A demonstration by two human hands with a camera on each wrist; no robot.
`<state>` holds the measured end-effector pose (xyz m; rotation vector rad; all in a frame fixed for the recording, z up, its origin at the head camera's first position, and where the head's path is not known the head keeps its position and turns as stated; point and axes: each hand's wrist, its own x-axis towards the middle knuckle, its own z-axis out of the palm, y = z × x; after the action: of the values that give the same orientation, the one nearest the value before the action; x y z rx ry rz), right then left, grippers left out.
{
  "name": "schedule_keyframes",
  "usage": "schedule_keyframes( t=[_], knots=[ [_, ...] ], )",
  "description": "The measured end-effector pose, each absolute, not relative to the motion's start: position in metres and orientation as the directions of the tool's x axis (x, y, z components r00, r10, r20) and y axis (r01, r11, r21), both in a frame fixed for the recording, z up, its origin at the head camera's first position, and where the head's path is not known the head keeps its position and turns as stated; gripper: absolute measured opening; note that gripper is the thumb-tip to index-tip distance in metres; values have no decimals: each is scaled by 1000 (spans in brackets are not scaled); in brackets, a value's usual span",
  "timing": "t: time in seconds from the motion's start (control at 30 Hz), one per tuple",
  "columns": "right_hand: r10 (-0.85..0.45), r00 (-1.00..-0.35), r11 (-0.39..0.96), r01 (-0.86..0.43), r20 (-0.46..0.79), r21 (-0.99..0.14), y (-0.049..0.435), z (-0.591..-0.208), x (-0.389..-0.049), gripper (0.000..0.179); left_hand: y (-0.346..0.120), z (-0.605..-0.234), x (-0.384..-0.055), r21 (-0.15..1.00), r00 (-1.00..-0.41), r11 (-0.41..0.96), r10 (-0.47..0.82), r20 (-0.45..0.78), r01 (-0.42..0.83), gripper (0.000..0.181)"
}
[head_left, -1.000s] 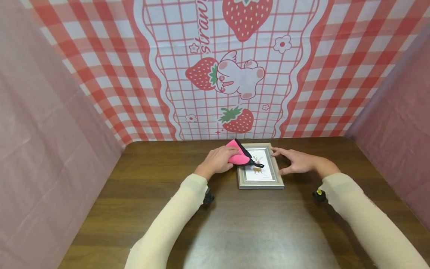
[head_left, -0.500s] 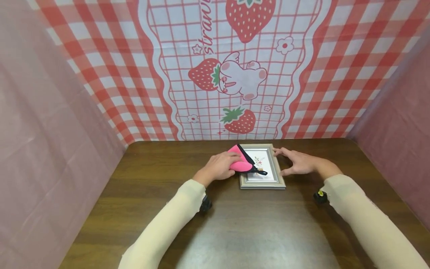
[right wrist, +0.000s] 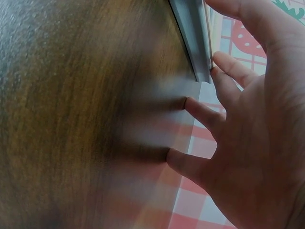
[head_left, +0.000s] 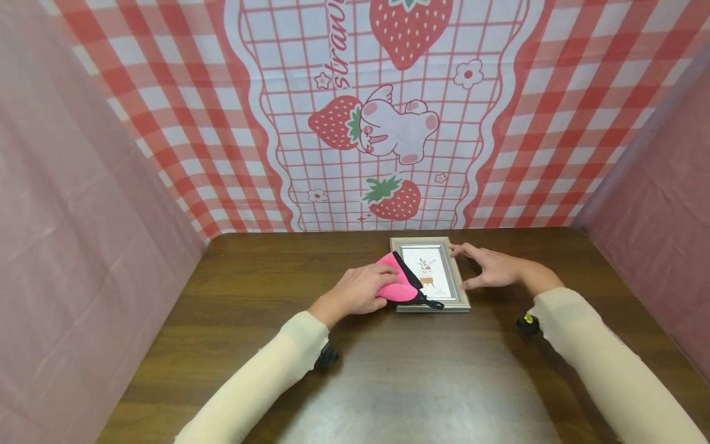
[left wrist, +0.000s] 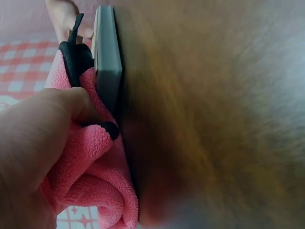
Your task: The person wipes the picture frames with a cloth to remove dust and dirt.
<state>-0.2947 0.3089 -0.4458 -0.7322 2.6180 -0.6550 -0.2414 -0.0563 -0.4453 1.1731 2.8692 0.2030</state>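
Observation:
A silver-beige picture frame with a plant print lies face up near the table's back edge. My left hand grips a fluffy pink cloth with black edging and a black hanging loop. The cloth lies over the frame's lower left part, its loop reaching across the bottom rim. In the left wrist view the cloth is bunched under the thumb, against the side of the frame. My right hand has its fingers spread, thumb and index fingertip at the frame's right edge; two other fingertips touch the tabletop.
The brown wooden table ends at a red-and-white checked strawberry cloth hanging behind it. Pink curtains close off both sides. A black wrist camera hangs below the left sleeve.
My left hand has drawn the pink cloth down along the frame's left side toward the near edge, uncovering more of the print. The frame and my right hand have stayed put.

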Motion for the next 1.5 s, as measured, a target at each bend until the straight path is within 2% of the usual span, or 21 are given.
schedule_keyframes(
  t=[0.4,0.57,0.77,1.07,1.5],
  knots=[
    [-564,-805,748,-404,-184,-526,308,-443,-290,86,-59,-448,-221,111,-671,663,737,74,740,48],
    [-563,-807,747,-405,-177,-527,309,-444,-290,84,-59,-450,-221,117,-671,661,736,94,741,49],
    [-564,-806,747,-406,-179,-526,310,-443,-290,85,-59,-447,-223,119,-681,672,730,60,731,49],
    [-564,-804,746,-399,-187,-533,310,-444,-290,86,-56,-445,-234,123,-700,692,713,32,711,51],
    [-555,-810,761,-403,-189,-508,310,-444,-289,84,-54,-449,-268,233,-737,710,675,45,664,53]
  ],
)
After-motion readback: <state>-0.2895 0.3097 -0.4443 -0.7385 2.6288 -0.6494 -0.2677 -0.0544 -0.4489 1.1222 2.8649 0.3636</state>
